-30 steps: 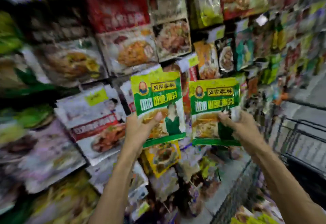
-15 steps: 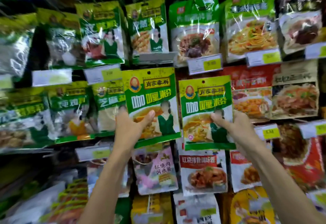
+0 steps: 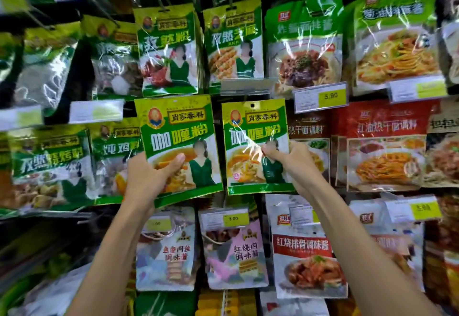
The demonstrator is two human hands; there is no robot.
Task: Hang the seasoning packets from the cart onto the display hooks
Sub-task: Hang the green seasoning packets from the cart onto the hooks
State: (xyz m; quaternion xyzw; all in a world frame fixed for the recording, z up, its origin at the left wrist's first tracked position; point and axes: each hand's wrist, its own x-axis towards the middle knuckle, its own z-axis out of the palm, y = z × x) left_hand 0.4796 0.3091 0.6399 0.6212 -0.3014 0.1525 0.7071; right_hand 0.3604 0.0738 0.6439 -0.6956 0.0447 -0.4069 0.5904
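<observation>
Head view | left hand (image 3: 146,179) clamps flat green-yellow glossy foil curry packet (image 3: 177,146) low on its left edge | right hand (image 3: 289,159) pinches its twin (image 3: 255,145) at mid right edge | both packets raised before the display's middle row | light, floppy, slick; grip near top hole.

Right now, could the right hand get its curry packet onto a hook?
Probably yes: the right hand holds the curry packet upright, hang hole uncovered, just below a price-tag holder. The hook itself isn't clearly visible.
</observation>
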